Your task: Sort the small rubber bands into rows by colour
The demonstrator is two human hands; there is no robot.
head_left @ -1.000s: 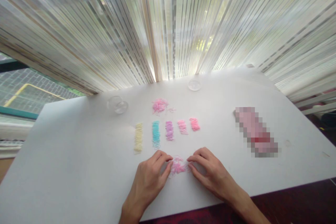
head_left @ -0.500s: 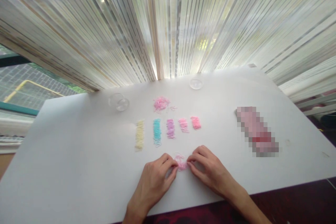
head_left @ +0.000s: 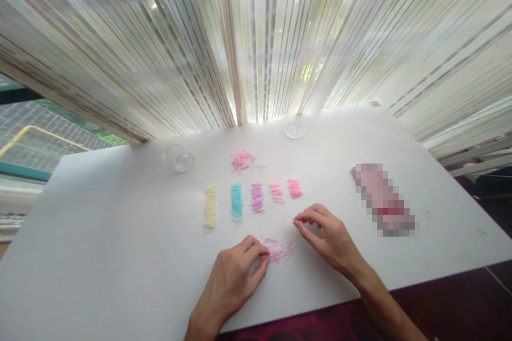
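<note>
Between the thumb and index finger of my right hand (head_left: 326,232) is a thin pink band (head_left: 288,221), its free end pointing left above the table. My left hand (head_left: 240,272) rests lower down, thumb and fingertips pinched together at the left edge of a small loose pile of pink bands (head_left: 276,250). Whether its fingertips hold a band is hidden. Beyond the hands lie neat rows of bands: yellow (head_left: 210,209), turquoise (head_left: 237,203), purple (head_left: 257,198), light pink (head_left: 276,192) and deeper pink (head_left: 295,188).
A larger tangled heap of pink bands (head_left: 242,160) lies behind the rows. Clear round dishes (head_left: 184,162) stand at the back left, and another clear dish (head_left: 295,131) at the back. A blurred-out pink object (head_left: 384,200) lies right on the white table (head_left: 120,256). String curtains (head_left: 256,37) hang behind.
My right hand has left the small pile and moved up and to the right with a pink band. My left hand has stayed by the pile. The view has shifted slightly.
</note>
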